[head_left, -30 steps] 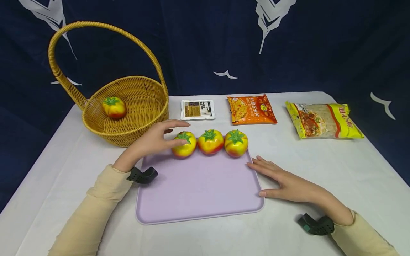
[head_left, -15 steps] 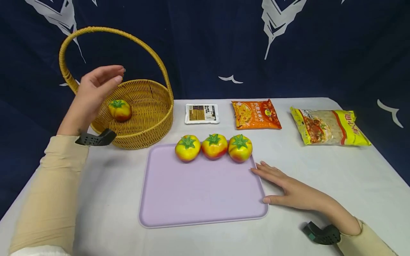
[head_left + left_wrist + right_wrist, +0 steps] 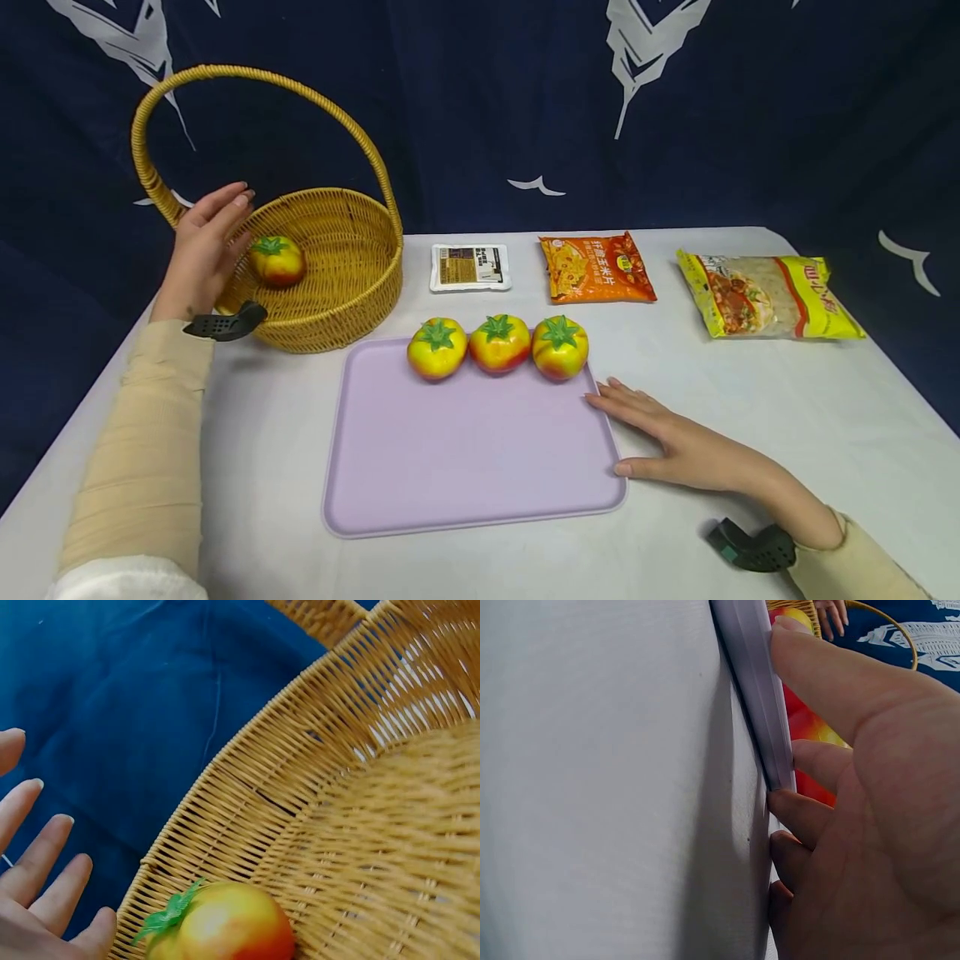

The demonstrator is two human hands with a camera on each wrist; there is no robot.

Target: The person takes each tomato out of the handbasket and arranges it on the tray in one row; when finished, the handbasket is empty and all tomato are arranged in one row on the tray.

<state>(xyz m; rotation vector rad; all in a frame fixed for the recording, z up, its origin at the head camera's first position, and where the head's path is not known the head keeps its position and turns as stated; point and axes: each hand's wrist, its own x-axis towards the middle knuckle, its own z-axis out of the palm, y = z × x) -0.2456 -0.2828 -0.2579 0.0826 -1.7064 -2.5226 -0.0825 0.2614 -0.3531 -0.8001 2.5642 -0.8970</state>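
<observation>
My left hand (image 3: 201, 250) hovers at the left rim of a wicker basket (image 3: 341, 250), fingers extended with nothing in them. Inside the basket, close to that hand, lies a yellow-red tomato (image 3: 279, 262) with a green leafy top; the left wrist view shows this tomato (image 3: 232, 926) against the woven wall, apart from the spread fingers (image 3: 56, 892). My right hand (image 3: 686, 446) rests at the right edge of a lilac tray (image 3: 472, 450), its fairly straight fingers and thumb touching the rim. Three similar tomatoes (image 3: 438, 348) line the tray's far edge.
Behind the tray lie a small white packet (image 3: 470, 267), an orange snack bag (image 3: 597, 267) and a yellow noodle bag (image 3: 768, 296) on the white tablecloth (image 3: 712, 367). The basket's tall handle (image 3: 300, 83) arches above it. A dark blue curtain (image 3: 480, 108) hangs behind.
My left hand has left the leftmost tomato on the tray, swung left above the basket, then dropped slightly to its left rim. The right hand stays at the tray edge. The head view shifted slightly.
</observation>
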